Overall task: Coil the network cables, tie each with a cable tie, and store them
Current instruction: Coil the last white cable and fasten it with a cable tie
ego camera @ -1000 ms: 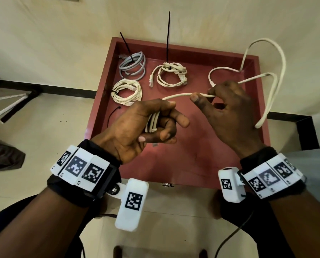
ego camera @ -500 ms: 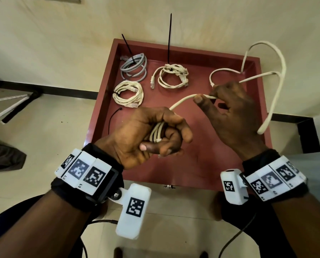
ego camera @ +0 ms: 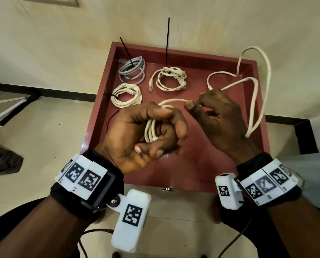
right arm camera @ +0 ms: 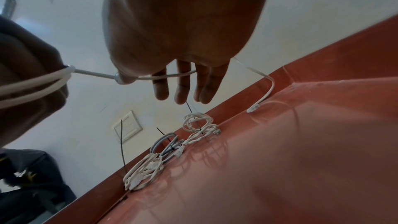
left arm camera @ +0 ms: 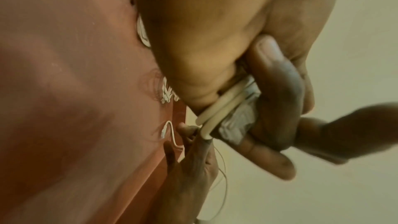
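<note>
Over the red tray (ego camera: 99,116), the left hand (ego camera: 136,135) grips the coiled cream cable (ego camera: 151,131); the right hand (ego camera: 216,120), at three o'clock, pinches its loose run.

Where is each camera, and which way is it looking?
Head: on the head, looking down at the red tray; both hands and wrist bands show.
Left wrist: under the left hand, looking along it at the cable its fingers hold.
Right wrist: under the right hand, looking past its fingers at three tied coils.
All three views share the cable and tray.
</note>
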